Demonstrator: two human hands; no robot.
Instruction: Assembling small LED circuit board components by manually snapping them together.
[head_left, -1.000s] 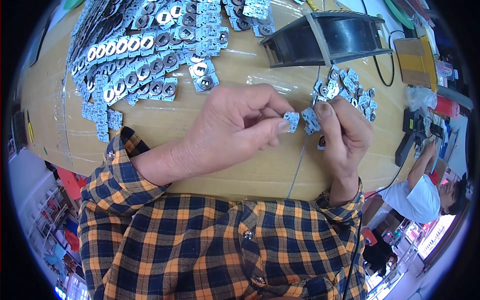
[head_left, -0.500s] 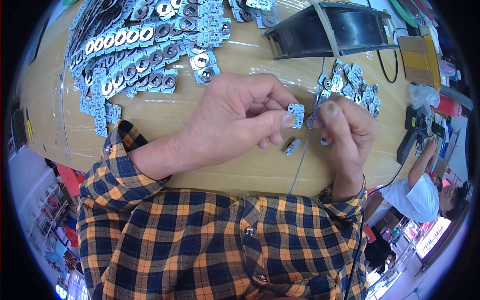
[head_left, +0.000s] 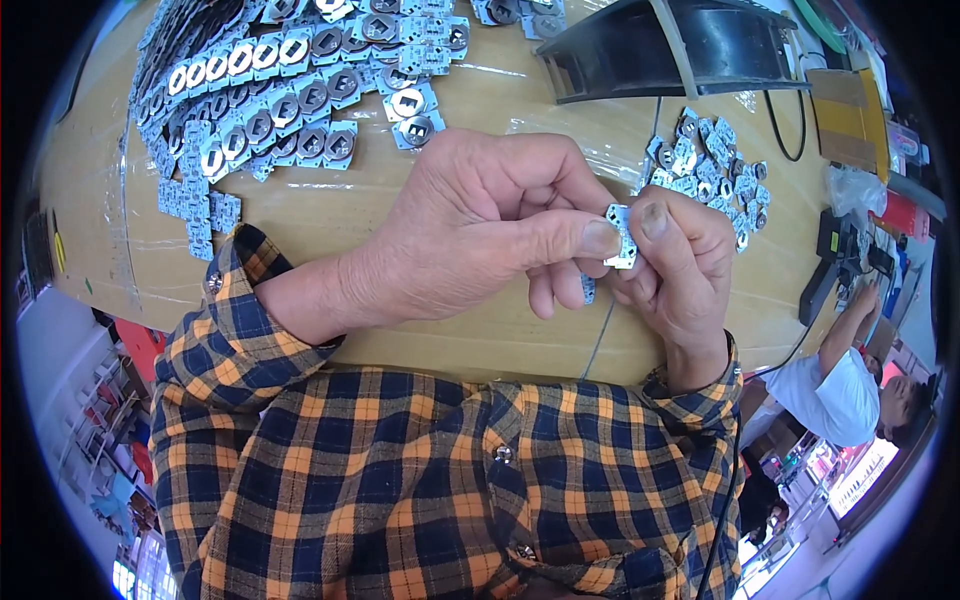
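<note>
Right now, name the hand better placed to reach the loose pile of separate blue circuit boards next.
Probably the right hand: it is nearer that loose pile; the left hand is farther off, pinching a small blue board.

Pale-blue circuit board (head_left: 626,243); orange-navy plaid shirt (head_left: 400,460).

The left hand (head_left: 490,220) covers part of a small circuit board (head_left: 625,240); the right hand (head_left: 692,250) hides its other edge, and that hand's grip is hard to see; a second circuit board (head_left: 589,289) is partly hidden by the left hand; the top edge cuts off the strips of boards (head_left: 240,62) and black curved frame (head_left: 745,52); the bottom cuts off the plaid shirt (head_left: 400,470).
</note>
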